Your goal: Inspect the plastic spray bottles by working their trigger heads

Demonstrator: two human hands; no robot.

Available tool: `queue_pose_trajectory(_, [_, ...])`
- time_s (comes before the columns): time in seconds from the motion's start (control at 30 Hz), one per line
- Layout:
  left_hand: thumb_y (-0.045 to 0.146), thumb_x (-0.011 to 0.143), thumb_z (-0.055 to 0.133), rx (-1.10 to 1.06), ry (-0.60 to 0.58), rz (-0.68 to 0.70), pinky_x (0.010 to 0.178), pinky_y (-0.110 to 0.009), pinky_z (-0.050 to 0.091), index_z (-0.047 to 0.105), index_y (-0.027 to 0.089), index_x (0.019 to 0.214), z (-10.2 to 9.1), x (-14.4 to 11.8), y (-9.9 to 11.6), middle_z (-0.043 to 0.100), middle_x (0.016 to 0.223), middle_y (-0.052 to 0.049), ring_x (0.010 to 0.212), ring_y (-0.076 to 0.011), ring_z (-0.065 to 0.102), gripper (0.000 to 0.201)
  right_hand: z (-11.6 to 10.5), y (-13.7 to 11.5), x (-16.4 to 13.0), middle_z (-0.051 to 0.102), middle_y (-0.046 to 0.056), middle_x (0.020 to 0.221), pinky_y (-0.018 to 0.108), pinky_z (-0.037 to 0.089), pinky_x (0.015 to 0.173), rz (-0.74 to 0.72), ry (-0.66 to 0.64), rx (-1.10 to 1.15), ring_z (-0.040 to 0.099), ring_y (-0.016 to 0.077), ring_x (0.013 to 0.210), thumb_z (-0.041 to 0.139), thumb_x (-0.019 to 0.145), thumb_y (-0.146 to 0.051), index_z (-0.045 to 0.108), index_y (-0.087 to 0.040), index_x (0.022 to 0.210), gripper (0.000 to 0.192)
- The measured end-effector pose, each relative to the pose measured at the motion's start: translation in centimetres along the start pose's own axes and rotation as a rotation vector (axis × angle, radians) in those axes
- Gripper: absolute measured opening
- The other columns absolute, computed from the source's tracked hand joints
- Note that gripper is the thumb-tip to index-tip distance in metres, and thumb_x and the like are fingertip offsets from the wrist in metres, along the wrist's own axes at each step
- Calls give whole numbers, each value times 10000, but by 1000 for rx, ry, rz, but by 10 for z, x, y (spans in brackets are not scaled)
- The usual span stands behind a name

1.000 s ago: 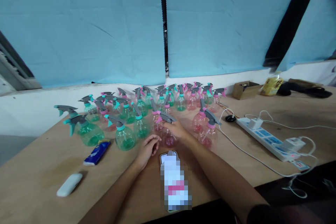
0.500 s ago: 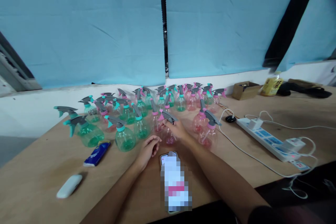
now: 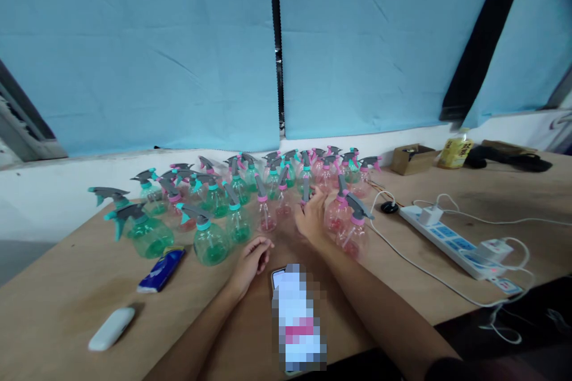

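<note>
Nearest, the smartphone (image 3: 298, 318); beyond it the left hand (image 3: 254, 261), loosely curled, holding nothing visible. And the right hand (image 3: 311, 214) grasps a grey-headed trigger spray bottle (image 3: 306, 189), seemingly up high for control, left of pink-collared spray bottles (image 3: 353, 237).

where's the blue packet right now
In the head view, the blue packet lies on the table, left of the left hand, between the front-left green spray bottle and the white oval case.
</note>
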State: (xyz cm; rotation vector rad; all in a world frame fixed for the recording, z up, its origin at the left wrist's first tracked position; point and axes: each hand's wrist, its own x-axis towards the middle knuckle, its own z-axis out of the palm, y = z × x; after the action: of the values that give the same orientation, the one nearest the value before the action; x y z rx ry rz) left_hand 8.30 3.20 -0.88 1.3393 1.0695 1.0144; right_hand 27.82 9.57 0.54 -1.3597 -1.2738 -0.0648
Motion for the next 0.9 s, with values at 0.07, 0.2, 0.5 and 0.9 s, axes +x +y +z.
queue_pose_trajectory(0.07, [496, 810, 569, 6, 8, -3, 398, -174, 205, 597, 190, 795, 0, -1, 1, 456, 553, 73, 420, -68, 367, 307, 2, 5, 0, 429, 214, 1263, 533, 346, 1039, -21, -12, -33, 437, 333, 1221, 538, 751, -182, 345, -107, 1334, 618])
queue_pose_trajectory(0.2, [499, 806, 571, 18, 20, -12, 398, -173, 191, 597, 185, 795, 1, -1, 2, 463, 545, 73, 399, -59, 355, 315, 6, 12, 0, 427, 238, 1309, 577, 297, 1074, -50, -22, -41, 394, 354, 1281, 521, 769, -170, 332, -85, 1366, 632])
queue_pose_trajectory(0.5, [504, 821, 568, 29, -7, -7, 401, -171, 199, 586, 188, 805, -3, 2, -1, 459, 551, 75, 413, -63, 361, 317, 14, 26, 0, 407, 257, 1393, 495, 335, 1105, 37, -28, 96, 413, 331, 1331, 519, 642, -28, 193, -76, 1437, 861])
queue_pose_trajectory(0.9, [506, 803, 565, 29, 8, -6, 393, -179, 176, 598, 184, 789, 2, -1, 3, 459, 533, 72, 390, -61, 349, 325, -40, -51, -4, 295, 194, 1459, 522, 278, 1136, -113, -3, 267, 299, 297, 1393, 542, 844, -214, 155, -187, 1431, 704])
